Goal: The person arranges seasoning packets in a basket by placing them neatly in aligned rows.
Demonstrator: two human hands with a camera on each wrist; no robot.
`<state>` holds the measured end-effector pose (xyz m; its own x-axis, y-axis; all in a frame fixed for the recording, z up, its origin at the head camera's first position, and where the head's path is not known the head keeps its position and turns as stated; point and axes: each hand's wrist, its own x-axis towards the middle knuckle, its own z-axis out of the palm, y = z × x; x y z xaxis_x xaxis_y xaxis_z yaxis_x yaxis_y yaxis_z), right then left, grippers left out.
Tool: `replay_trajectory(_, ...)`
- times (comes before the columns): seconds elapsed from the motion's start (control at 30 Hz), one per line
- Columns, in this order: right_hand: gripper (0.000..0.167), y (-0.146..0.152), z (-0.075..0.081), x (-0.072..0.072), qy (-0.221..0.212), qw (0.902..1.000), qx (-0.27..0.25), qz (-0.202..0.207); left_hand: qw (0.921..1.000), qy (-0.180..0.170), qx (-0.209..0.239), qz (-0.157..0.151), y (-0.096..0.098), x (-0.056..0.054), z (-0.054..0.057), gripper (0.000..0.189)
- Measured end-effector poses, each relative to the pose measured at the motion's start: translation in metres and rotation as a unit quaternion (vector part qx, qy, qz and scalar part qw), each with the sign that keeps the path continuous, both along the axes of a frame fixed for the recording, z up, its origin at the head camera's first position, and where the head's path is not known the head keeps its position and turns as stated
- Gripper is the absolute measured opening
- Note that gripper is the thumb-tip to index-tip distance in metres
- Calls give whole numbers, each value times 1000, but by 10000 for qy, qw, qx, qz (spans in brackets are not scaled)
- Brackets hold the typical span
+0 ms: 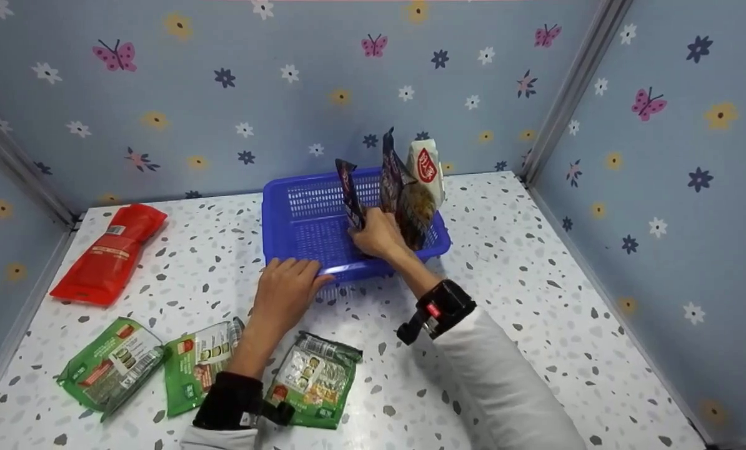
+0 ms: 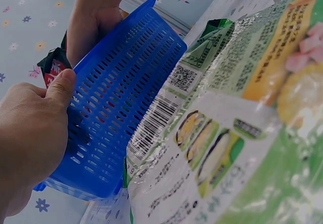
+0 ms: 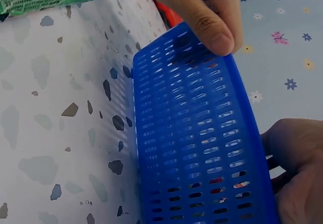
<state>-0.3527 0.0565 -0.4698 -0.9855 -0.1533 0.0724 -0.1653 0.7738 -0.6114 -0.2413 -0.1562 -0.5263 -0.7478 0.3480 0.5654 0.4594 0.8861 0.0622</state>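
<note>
Dark packet (image 1: pixel 348 190) in grip of right fingers (image 1: pixel 371 220), blue basket rim (image 1: pixel 363 269) in grip of left fingers (image 1: pixel 293 266).

Dark packet (image 1: pixel 349 192) nearly upright inside a blue slotted basket (image 1: pixel 277 222)

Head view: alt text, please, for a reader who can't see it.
A person's left hand holds the near rim of a blue basket while the right hand, inside it, grips a dark packet beside other standing packets. On the speckled table, a red packet lies at left and three green packets lie nearer the camera.
</note>
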Motion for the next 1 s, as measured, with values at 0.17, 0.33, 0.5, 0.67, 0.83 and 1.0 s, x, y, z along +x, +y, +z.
replay_trajectory(0.17, 6, 6, -21, -23, -34, 9997, 222, -66, 10000, 22, 5, -11, 0, -1, 1, 37)
replay_trajectory(0.33, 26, 10, -38, -38, 26, 10000, -36, -35, 10000, 16, -1, -25, 0, -1, 0, 37)
replay_trajectory(0.5, 36, 12, -47, -43, 219, 9998, -13, 41, 10000, -22, -20, -25, 0, -1, -1, 38)
replay_trajectory(0.67, 37, 11, -41, -38, 100, 9999, -33, 116, 10000, -93, -17, 5, 0, 0, 0, 38)
replay_trajectory(0.83, 34, 11, -36, -35, -183, 9998, -11, 125, 9999, -127, -7, 3, 0, -1, 0, 38)
replay_trajectory(1.0, 33, 12, -36, -37, -290, 9994, 53, 164, 10000, -54, 12, -10, 0, -1, 0, 38)
